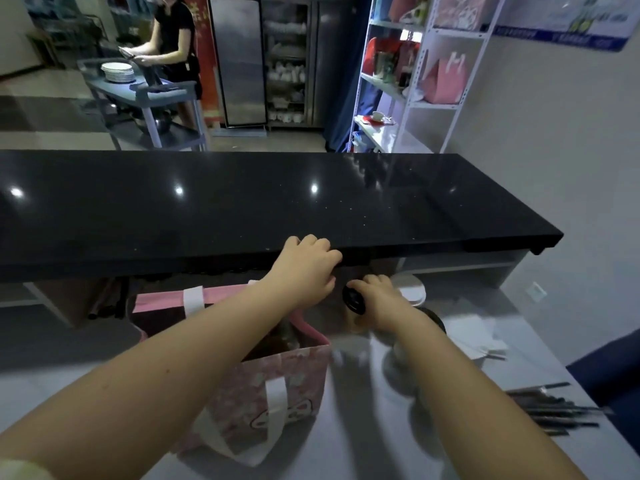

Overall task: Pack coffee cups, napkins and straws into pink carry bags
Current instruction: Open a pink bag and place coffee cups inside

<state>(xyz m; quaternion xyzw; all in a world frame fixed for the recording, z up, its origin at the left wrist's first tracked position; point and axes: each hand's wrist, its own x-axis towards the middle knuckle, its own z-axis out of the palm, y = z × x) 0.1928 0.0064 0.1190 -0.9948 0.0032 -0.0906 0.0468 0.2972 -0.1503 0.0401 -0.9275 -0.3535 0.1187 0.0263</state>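
Beyond the pink bag (277, 382), a black lid (354, 299) was gripped by the right hand (377, 296); the left hand (304, 268) was curled, its contents hidden. The cup under the lid was blurred.

likely a café: counter (242, 202), crockery cabinet (285, 60)

We look over a glossy black raised ledge (242, 202) that spans the front of the grey desk (363, 427). Beyond it a person in black (173, 32) stands at a grey trolley (152, 95) carrying a stack of white plates (117, 71). A steel cabinet (239, 60) stands behind, and a white shelf rack (412, 74) lines the right wall.
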